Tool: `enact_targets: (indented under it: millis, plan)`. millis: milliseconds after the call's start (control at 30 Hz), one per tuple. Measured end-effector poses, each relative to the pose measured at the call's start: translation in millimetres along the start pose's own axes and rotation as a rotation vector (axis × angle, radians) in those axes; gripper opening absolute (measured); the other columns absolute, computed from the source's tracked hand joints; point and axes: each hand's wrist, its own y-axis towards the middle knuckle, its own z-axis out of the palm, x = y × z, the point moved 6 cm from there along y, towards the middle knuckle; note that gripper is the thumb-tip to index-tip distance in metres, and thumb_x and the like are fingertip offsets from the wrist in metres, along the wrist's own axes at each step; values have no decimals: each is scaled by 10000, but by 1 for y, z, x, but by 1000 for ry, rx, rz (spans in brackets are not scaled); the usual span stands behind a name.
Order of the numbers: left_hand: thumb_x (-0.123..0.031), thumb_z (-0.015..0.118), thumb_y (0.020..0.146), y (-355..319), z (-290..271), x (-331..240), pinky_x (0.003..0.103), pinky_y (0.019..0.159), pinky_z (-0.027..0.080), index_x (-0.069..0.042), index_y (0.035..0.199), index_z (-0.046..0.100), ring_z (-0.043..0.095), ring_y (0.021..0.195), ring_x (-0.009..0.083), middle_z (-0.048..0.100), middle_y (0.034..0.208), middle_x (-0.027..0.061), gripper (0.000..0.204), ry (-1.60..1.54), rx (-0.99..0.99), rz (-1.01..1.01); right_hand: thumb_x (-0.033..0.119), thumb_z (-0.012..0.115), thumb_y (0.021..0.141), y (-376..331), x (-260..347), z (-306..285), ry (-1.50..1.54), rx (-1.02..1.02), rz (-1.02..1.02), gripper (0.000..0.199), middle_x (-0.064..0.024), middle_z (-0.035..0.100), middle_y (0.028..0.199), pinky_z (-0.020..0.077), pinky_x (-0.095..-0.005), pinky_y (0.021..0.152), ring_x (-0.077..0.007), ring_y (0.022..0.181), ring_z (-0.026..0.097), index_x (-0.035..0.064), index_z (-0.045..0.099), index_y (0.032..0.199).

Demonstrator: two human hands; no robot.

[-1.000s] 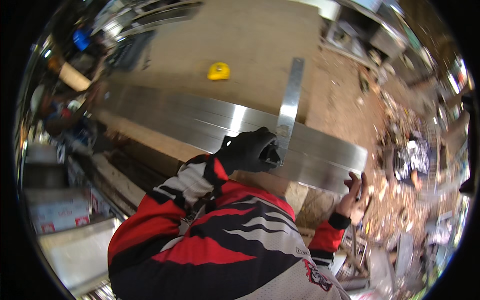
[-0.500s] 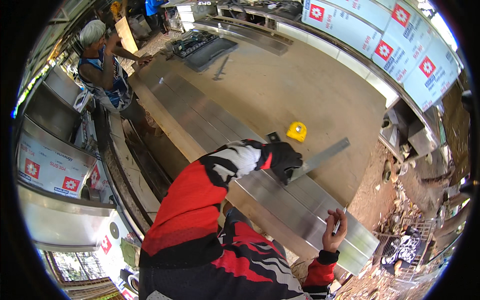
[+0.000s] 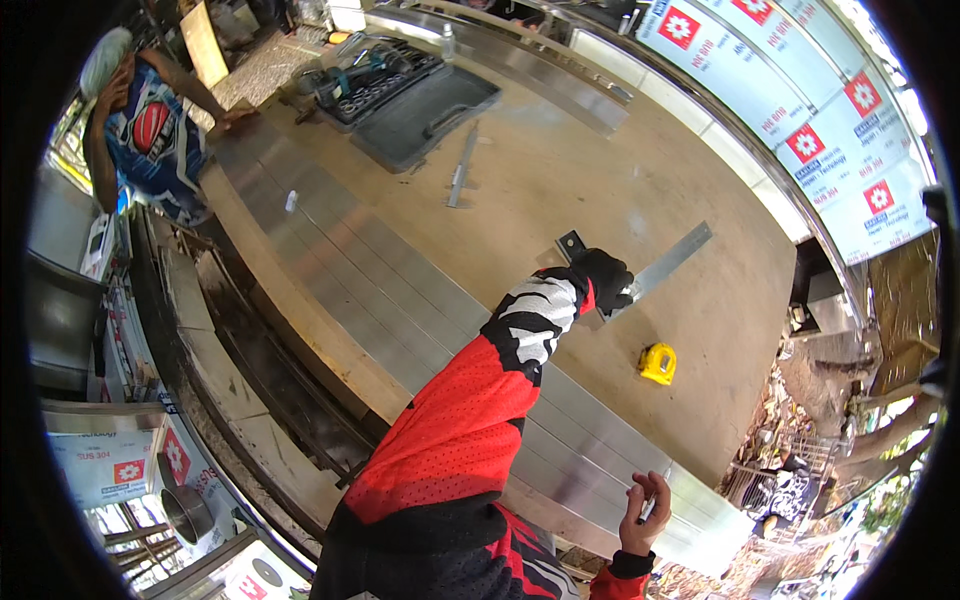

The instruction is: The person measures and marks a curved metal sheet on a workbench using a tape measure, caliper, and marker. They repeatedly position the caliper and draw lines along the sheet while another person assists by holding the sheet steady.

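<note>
My left hand (image 3: 603,278), in a black glove, is closed around a flat metal square (image 3: 672,260) over the brown table, just beyond the long metal sheet (image 3: 400,300). The square's long blade points to the far right, and a short end shows left of the glove. Straight parallel lines run along the sheet. My right hand (image 3: 643,515), bare, holds a slim marker (image 3: 647,511) between its fingers above the sheet's near right end. A yellow tape measure (image 3: 657,363) lies on the table, right of and nearer than my gloved hand.
Farther left on the table (image 3: 560,170) lie a metal caliper-like tool (image 3: 463,168) and a dark tool case (image 3: 420,115). A co-worker (image 3: 150,130) stands at the sheet's far left end, one hand resting there. Another metal strip (image 3: 530,65) lies along the far edge.
My left hand has carried the square off the sheet, farther away and past the tape measure. The view has shifted. My right hand still holds the marker over the sheet's near end.
</note>
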Motion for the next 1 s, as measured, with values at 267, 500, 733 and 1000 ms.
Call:
enact_targets:
  millis: [267, 500, 733, 1000]
  plan:
    - [-575, 711, 758, -35, 11, 42, 509, 805, 519, -105, 1049, 697, 681, 953, 359, 680, 1046, 148, 553, -33, 59, 36, 79, 584, 983, 22, 11, 57, 36, 131, -8, 341, -158, 699, 1042, 556, -294, 698, -174, 835, 646, 20, 534, 1315]
    - [-520, 729, 718, -59, -33, 47, 478, 806, 474, -106, 803, 686, 639, 789, 318, 661, 853, 121, 425, 25, -266, -21, 69, 574, 975, 20, 8, 63, -60, 171, -1, 339, -163, 701, 1040, 565, -294, 691, -186, 829, 656, 20, 537, 1308]
    - [-371, 701, 780, -148, -110, 193, 507, 917, 420, -26, 1312, 577, 535, 1116, 357, 585, 1253, 230, 647, 627, -620, -1215, 72, 616, 991, 9, -62, 47, 31, 191, 176, 378, -127, 680, 1176, 520, -283, 801, -153, 975, 579, 9, 509, 1348]
    - [-342, 696, 792, -185, -120, 238, 460, 844, 446, -79, 1169, 671, 562, 1067, 334, 601, 1170, 187, 460, 244, -446, -1534, 63, 618, 984, 11, -64, 58, 1, 241, 59, 384, -122, 676, 1181, 534, -285, 804, -143, 940, 564, -1, 514, 1348]
